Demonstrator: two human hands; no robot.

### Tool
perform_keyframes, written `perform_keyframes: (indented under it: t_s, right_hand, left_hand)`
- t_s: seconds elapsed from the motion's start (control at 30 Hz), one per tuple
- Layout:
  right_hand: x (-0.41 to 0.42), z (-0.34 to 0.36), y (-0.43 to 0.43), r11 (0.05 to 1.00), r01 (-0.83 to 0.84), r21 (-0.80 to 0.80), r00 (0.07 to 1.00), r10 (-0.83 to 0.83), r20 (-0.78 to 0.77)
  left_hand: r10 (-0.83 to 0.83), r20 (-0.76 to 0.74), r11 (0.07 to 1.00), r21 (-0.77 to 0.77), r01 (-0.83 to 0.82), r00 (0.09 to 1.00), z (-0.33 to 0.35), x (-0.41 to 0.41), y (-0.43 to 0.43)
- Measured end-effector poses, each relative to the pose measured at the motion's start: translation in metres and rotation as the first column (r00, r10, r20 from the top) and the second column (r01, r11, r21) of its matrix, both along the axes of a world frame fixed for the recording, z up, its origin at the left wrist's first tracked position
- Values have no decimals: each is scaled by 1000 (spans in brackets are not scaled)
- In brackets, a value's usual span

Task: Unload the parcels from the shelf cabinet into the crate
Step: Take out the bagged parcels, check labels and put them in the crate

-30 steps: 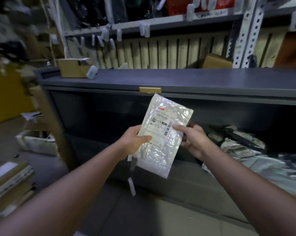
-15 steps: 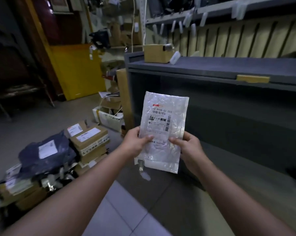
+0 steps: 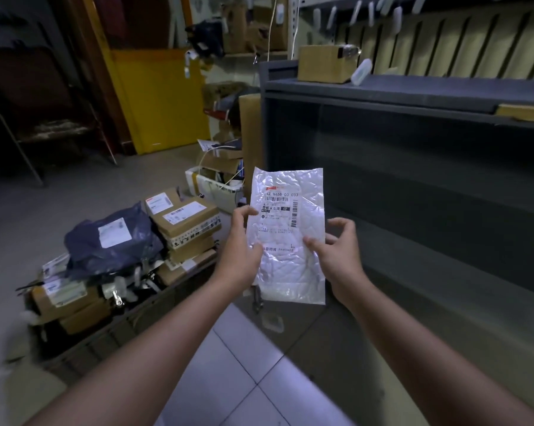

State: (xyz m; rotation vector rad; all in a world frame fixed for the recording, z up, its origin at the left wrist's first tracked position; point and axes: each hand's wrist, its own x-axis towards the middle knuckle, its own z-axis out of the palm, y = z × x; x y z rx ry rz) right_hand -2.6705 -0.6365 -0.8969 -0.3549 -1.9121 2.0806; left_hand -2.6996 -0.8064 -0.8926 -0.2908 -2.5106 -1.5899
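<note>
A flat white bubble-mailer parcel [image 3: 290, 241] with a printed label stands upright in front of me. My left hand [image 3: 241, 250] pinches its left edge, and my right hand [image 3: 336, 256] pinches its right edge with the thumb on the front. To the lower left a dark crate [image 3: 112, 330] on the floor is heaped with cardboard boxes [image 3: 182, 219] and a dark blue poly bag [image 3: 112, 244]. The grey shelf cabinet [image 3: 413, 96] runs along the right, its lower opening dark.
A cardboard box [image 3: 324, 64] sits on the cabinet top. A tall carton [image 3: 250, 133] and a white box of clutter [image 3: 216, 186] stand by the cabinet's left end. A yellow door [image 3: 158, 99] is behind, a metal chair [image 3: 44, 118] at far left. Tiled floor lies below my arms.
My view has swung left from the cabinet opening toward the crate. Both hands keep hold of the white parcel, which now stands more upright, and the right hand's fingers have loosened.
</note>
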Motion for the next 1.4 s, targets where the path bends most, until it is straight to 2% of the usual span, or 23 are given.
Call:
perform_keyframes:
  t_s: [0.1, 0.2, 0.27, 0.37, 0.43, 0.5, 0.57, 0.63, 0.77, 1.07, 1.23, 1.33, 1.4]
  right_hand:
    - [0, -2, 1, 995, 31, 100, 997, -24, -69]
    - [-2, -3, 5, 981, 43, 192, 994, -22, -109]
    - [-3, -4, 7, 979, 41, 201, 993, -18, -116]
    - [-3, -5, 5, 987, 21, 160, 995, -5, -98]
    - [-2, -5, 4, 991, 4, 133, 996, 7, -84]
    - [-1, -3, 4, 997, -10, 79, 998, 15, -58]
    - [0, 1, 4, 1000, -20, 14, 999, 20, -36]
    - [2, 5, 5, 998, -39, -46, 999, 38, -12]
    - [7, 10, 8, 984, -101, -150, 994, 106, 27]
    - [4, 12, 14, 983, -120, -137, 985, 136, 111]
    - [-3, 14, 15, 976, -147, -163, 983, 162, 82]
    - [-4, 14, 19, 958, -204, -201, 969, 226, 95]
    - [-5, 13, 19, 969, -197, -150, 969, 215, 119]
  left_hand:
    - [-30, -16, 999, -29, 29, 999, -3, 0, -1]
    - [-116, 104, 988, 110, 104, 988, -8, -5, -3]
    - [-137, 106, 987, 94, 128, 985, -10, -10, -8]
    - [-188, -33, 971, -154, 181, 982, -12, -12, -18]
    - [-256, -173, 903, -395, 172, 951, -15, -12, -25]
    - [-330, -329, 809, -582, 85, 885, -17, -11, -31]
    - [-366, -462, 758, -652, -30, 808, -20, -10, -35]
    - [-357, -550, 753, -648, -116, 755, -19, -10, -35]
    - [-310, -629, 742, -629, -232, 713, -13, -9, -26]
    - [-429, -600, 742, -661, -117, 675, -6, -10, -22]
    - [-342, -577, 874, -485, 26, 742, -3, -11, -20]
    - [-241, -545, 915, -404, 0, 803, -1, -9, -21]
    - [-132, -439, 938, -344, -30, 889, -3, -11, -20]
